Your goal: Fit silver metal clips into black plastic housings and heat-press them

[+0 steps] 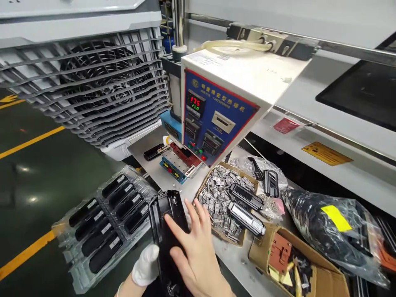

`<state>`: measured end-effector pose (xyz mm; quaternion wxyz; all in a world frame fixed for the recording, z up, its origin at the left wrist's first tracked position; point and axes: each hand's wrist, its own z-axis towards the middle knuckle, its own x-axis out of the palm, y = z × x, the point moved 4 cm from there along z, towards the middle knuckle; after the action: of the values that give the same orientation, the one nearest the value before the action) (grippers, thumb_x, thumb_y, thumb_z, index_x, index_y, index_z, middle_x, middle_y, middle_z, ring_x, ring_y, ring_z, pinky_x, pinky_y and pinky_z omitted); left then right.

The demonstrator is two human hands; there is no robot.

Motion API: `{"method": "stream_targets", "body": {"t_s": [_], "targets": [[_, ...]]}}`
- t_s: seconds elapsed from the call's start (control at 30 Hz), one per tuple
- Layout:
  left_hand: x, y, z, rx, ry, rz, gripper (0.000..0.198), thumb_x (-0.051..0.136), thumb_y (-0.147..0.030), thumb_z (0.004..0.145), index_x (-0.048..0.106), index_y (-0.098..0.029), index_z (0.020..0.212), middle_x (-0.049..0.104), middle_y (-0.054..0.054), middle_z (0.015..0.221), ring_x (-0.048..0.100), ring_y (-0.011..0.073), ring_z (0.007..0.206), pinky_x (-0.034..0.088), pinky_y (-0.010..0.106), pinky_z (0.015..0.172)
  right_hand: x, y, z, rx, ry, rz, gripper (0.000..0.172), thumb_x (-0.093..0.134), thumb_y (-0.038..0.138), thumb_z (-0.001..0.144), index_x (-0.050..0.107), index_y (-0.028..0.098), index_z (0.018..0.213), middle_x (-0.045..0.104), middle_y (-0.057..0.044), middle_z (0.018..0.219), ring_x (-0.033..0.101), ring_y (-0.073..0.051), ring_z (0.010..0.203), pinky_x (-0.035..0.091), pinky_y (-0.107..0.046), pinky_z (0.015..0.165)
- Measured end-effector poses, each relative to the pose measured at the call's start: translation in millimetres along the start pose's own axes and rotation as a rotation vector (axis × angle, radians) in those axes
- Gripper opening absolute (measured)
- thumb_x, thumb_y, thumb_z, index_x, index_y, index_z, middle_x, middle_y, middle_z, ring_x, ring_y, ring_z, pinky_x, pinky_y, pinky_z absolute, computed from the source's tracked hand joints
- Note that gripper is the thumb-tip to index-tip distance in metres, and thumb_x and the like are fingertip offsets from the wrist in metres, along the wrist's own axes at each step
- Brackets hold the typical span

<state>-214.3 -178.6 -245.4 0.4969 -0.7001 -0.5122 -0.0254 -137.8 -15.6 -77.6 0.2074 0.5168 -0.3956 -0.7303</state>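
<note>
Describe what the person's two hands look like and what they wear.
The left hand shows a white fabric covering over the thumb; whether it is a finger cot or part of a glove cannot be told. The right hand is bare, with no glove, ring or watch in view. No sleeve shows on either arm.

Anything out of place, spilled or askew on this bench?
Mostly orderly. Two black housings lie loose across the box of small metal parts rather than in the clear tray, and a few metal parts lie scattered on the bench beside the box.
</note>
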Motion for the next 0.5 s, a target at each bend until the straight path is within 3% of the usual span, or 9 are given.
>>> {"method": "stream_targets", "body": {"t_s": [0.1,0.17,0.23,0.3,0.33,0.4,0.5], "targets": [[-4.8,4.7,-7.6,-0.031,0.018,-0.070,0.022,0.080,-0.055,0.078,0.083,-0.036,0.090,0.078,0.000,0.092,0.064,0.0333,0.124,0.047,0.042,0.119,7.9,-16.5,-11.1,0.079,-0.032,0.097,0.070,0.033,0.072,0.099,0.023,0.046,0.163,0.006,0.000,0.176,0.007,-0.049,0.159,0.006,-0.082,0.121],[3.8,6.6,-6.7,-0.077,0.083,-0.114,0.028,0.076,-0.059,0.079,0.083,-0.035,0.093,0.077,0.003,0.088,0.066,0.0369,0.120,0.054,0.050,0.112,21.3,-39.0,-33.3,0.179,-0.082,0.132,0.093,0.052,0.076,0.091,0.014,0.036,0.166,0.010,-0.006,0.176,0.005,-0.051,0.158,0.001,-0.080,0.123],[15.0,11.0,-0.1,-0.092,0.144,-0.142,0.039,0.076,-0.062,0.078,0.082,-0.032,0.102,0.077,0.005,0.095,0.067,0.0390,0.119,0.057,0.052,0.106,41.1,-64.4,-55.5,0.233,-0.009,0.130,0.116,0.075,0.067,0.081,0.005,0.032,0.167,0.016,-0.012,0.174,0.009,-0.055,0.157,0.006,-0.081,0.123],[25.1,16.2,12.4,-0.074,0.177,-0.155,0.053,0.079,-0.064,0.075,0.078,-0.029,0.115,0.077,0.007,0.104,0.065,0.0405,0.121,0.057,0.053,0.105,57.5,-85.7,-68.5,0.208,0.099,0.083,0.124,0.084,0.056,0.077,0.000,0.033,0.166,0.028,-0.016,0.170,0.022,-0.056,0.153,0.017,-0.084,0.120],[29.4,17.5,20.9,-0.059,0.182,-0.153,0.061,0.081,-0.066,0.072,0.076,-0.028,0.119,0.077,0.008,0.104,0.065,0.0416,0.121,0.057,0.054,0.106,62.1,-93.9,-69.8,0.193,0.135,0.051,0.122,0.084,0.054,0.078,0.002,0.034,0.166,0.036,-0.018,0.166,0.031,-0.056,0.150,0.022,-0.084,0.119],[36.7,13.8,41.8,-0.026,0.187,-0.119,0.070,0.080,-0.072,0.069,0.075,-0.026,0.121,0.077,0.009,0.103,0.062,0.0421,0.125,0.052,0.054,0.111,60.9,-106.0,-61.1,0.212,0.138,-0.005,0.108,0.081,0.054,0.080,0.019,0.033,0.166,0.050,-0.020,0.155,0.045,-0.052,0.142,0.033,-0.080,0.116],[42.6,-9.0,78.6,0.025,0.253,0.025,0.082,0.084,-0.077,0.066,0.073,-0.021,0.125,0.074,0.013,0.115,0.054,0.0411,0.135,0.034,0.052,0.125,35.1,-123.2,-28.3,0.326,0.026,-0.118,0.079,0.076,0.056,0.081,0.051,0.023,0.148,0.059,-0.021,0.139,0.057,-0.045,0.128,0.048,-0.070,0.107]]}}
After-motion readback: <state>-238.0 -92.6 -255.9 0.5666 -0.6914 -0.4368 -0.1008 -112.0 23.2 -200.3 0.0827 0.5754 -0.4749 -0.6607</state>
